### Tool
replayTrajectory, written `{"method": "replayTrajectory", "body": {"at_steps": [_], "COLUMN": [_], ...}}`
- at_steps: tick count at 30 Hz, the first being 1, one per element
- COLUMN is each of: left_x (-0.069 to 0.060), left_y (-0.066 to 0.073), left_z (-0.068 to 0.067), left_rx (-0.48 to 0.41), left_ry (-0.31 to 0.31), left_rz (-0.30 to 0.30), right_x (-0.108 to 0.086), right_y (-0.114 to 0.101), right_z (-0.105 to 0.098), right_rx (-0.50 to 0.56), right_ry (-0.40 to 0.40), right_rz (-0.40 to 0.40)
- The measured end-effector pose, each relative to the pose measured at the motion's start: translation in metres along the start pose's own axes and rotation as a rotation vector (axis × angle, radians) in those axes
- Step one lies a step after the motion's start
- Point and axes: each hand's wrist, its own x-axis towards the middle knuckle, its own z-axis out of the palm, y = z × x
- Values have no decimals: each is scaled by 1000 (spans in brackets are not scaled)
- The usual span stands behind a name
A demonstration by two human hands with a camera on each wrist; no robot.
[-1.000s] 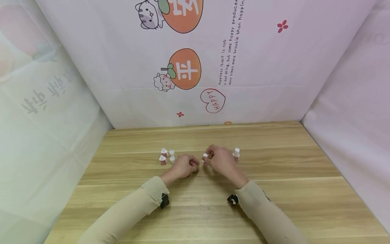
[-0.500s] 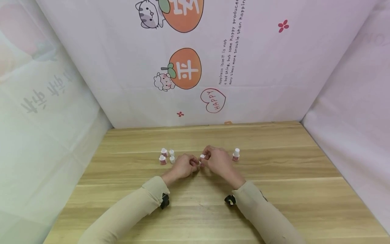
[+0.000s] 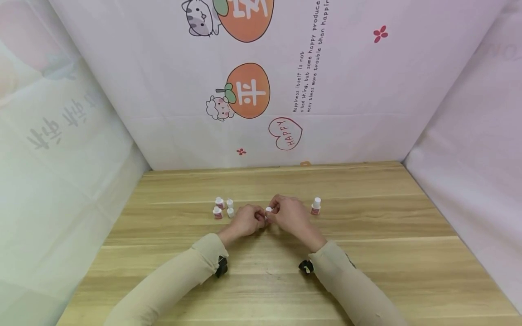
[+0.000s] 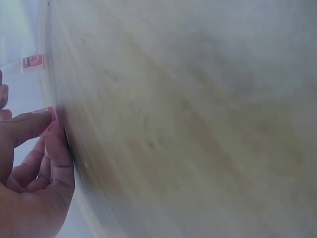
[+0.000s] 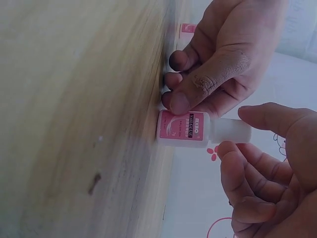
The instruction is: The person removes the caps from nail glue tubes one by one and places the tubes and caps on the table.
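A small nail glue bottle [image 5: 183, 128] with a pink label and a white cap [image 5: 230, 131] stands upright on the table between my hands. My left hand [image 3: 246, 220] pinches the bottle's body low down, with the thumb lying against the label in the right wrist view. From the other side, my right hand [image 3: 291, 215] holds the white cap between thumb and fingers. In the left wrist view the pink bottle body is mostly hidden behind the left hand's fingers [image 4: 39, 148].
Left of my hands stand two uncapped bottles, one behind [image 3: 219, 203] and one in front [image 3: 218, 213], with two white caps, a far cap [image 3: 230, 203] and a near cap [image 3: 230, 213], beside them. A capped bottle [image 3: 316, 206] stands right of my right hand. Printed cloth walls [image 3: 346, 90] surround the wooden table [image 3: 269, 280].
My right hand has moved slightly left with the bottle, bringing it to my left hand. The left hand's fingers now grip the bottle body. The other bottles and caps stay where they were.
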Motion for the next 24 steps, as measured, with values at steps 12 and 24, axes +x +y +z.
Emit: {"method": "replayTrajectory", "body": {"at_steps": [12, 24], "left_x": [1, 1], "left_y": [0, 0], "left_z": [2, 1], "left_rx": [10, 8], "left_ry": [8, -1], "left_rz": [46, 62], "right_x": [-2, -2], "right_y": [1, 3], "right_z": [-2, -4], "right_rx": [29, -2], "right_ry": [6, -7], "right_rz": [-21, -43]}}
